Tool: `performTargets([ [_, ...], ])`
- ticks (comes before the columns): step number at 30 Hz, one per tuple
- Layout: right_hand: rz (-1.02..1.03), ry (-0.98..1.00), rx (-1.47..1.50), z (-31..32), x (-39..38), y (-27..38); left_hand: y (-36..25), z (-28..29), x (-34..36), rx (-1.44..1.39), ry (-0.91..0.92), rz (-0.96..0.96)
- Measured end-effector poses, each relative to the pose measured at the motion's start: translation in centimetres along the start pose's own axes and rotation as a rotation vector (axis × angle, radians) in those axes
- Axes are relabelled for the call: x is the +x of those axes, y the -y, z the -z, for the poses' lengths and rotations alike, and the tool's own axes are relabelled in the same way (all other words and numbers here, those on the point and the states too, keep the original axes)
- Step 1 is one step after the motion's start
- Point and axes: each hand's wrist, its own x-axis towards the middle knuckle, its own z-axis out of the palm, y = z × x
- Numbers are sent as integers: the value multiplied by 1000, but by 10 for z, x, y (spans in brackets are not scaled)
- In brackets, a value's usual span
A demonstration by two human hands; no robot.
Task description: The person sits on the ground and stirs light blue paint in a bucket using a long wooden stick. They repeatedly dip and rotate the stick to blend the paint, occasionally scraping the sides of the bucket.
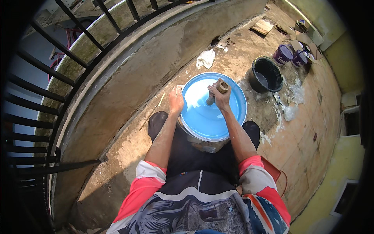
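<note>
A large round pail of light blue paint [202, 123] with a pale rim sits between my legs. My left hand [176, 99] grips the left side of the rim, fingers bent over it. My right hand [220, 97] is closed around a thick, dirt-coloured cylinder [222, 87], perhaps pipe or bamboo, with a hollow top; it stands slightly tilted, its lower end in the blue paint.
A black bucket [265, 84] stands at front right, two purple paint tubs [283, 56] behind it. A white cloth [205, 58] and plastic scraps [296, 93] lie on the stained floor. A concrete ledge with black railing [58, 109] curves along the left; a red tray [272, 167] is beside my right arm.
</note>
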Motion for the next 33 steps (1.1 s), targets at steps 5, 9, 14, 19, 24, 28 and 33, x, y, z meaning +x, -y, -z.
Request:
performTargets([
  [5,4,-67,-432,23,22,11,1,-3,-2,-23,7,-60],
  [9,264,-262,-298,0,18,-15,8,-4,1,-22,1,-15],
  [14,-89,49,-160,-14,-11,-3,1,-2,-1,-50,-5,10],
  [19,259,-243,-548,4,24,8,18,-1,8,-2,-15,-71],
  [24,175,-88,-261,-25,-10,-23,-2,-2,-1,-7,0,-88],
  [28,-99,44,-140,1,-15,9,17,-2,0,-3,-22,-116],
  [33,311,-230,-474,-3,7,-4,19,-6,5,1,-13,-84],
])
